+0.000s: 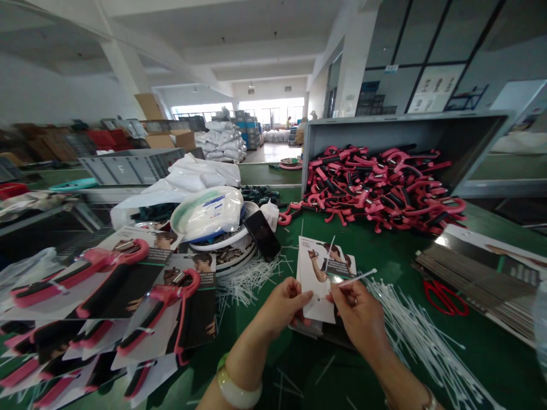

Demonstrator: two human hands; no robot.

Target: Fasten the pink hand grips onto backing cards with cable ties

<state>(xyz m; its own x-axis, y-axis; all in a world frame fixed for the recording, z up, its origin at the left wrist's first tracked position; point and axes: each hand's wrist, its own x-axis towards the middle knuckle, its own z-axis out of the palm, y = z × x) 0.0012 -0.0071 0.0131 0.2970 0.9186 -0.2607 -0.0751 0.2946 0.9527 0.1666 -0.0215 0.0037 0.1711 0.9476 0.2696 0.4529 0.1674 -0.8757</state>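
Nearest to me on the feed, a pale bangle (238,390) circles the left forearm, and both hands meet just beyond it over the green bench (387,242). The left hand (285,307) grasps a printed card (315,304) by its left edge, thumb on the face, other fingers partly hidden behind. The right hand (361,319) pinches a white cable tie (361,277) between thumb and fingers, right at the card's other side.

The relation I watch is tie against card. The card lies between the hands, its long axis pointing away from the body and leaning a little left; the tie points outward to the right and slightly away, roughly across that axis. The right hand is nearer the tie, the left steadies the card. A thin white strip also stands along the card's face; I cannot tell whether it belongs to the same tie.

Just beside the right forearm I see a heap of loose ties (421,333). To the left, pink-and-black pliers (168,293) sit tied on cards. Farther out are red scissors (447,297), a dark phone (262,235) and, beyond them, a grey crate (410,119) with more pliers spilling from it.
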